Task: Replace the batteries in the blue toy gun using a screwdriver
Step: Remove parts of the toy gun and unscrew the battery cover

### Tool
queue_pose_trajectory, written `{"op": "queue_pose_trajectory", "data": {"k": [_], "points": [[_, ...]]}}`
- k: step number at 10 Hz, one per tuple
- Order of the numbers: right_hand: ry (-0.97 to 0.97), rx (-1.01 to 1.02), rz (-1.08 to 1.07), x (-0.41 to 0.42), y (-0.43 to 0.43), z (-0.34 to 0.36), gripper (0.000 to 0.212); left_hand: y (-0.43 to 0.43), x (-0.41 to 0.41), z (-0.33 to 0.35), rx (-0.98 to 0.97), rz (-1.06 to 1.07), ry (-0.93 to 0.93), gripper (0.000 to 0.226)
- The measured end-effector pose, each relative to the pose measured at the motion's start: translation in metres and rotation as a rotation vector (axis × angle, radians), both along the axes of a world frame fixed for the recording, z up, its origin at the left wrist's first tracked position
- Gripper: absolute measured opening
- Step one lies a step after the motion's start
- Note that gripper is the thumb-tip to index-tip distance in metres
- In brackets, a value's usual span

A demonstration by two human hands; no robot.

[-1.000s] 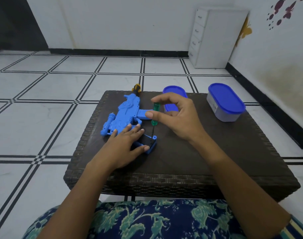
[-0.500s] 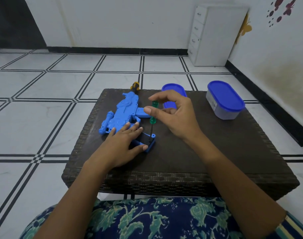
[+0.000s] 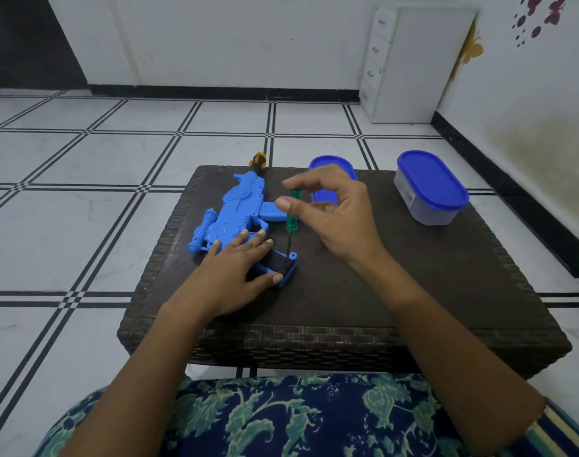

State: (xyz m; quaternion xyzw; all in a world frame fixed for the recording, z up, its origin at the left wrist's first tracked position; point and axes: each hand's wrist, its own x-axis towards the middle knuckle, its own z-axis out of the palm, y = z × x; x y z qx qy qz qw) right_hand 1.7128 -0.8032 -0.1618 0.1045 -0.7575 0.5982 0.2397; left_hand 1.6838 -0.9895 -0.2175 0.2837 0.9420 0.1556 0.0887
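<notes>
The blue toy gun (image 3: 237,212) lies on its side on the dark woven table (image 3: 364,291), its orange muzzle at the far edge. My left hand (image 3: 238,268) lies flat over the gun's grip and presses it down, the thumb against the grip's near edge. A green-handled screwdriver (image 3: 293,219) stands almost upright, its tip on the black end of the grip. My right hand (image 3: 331,212) pinches the handle between thumb and fingers.
A grey container with a blue lid (image 3: 429,188) stands at the table's far right. A second blue-lidded container (image 3: 329,173) sits behind my right hand. A white drawer unit (image 3: 410,64) stands against the back wall. A floral cushion (image 3: 281,417) is at the near edge.
My right hand's fingers have shifted round the screwdriver handle while the tip stays on the grip. My left hand has kept its place on the gun.
</notes>
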Motion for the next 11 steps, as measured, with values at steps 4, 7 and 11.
{"op": "queue_pose_trajectory", "data": {"k": [4,7,11], "points": [[-0.026,-0.038,0.041,-0.0007,-0.0017,-0.0021,0.022,0.0007,0.0011,0.0016,-0.004,0.000,-0.002,0.069],[-0.033,-0.041,0.055,-0.0026,-0.0002,-0.0027,0.029,0.0005,0.0005,0.0012,0.005,-0.001,-0.003,0.070],[-0.007,0.018,0.032,-0.0027,-0.0018,-0.0020,0.022,0.0001,-0.0008,0.0002,-0.016,-0.006,-0.001,0.070]]}}
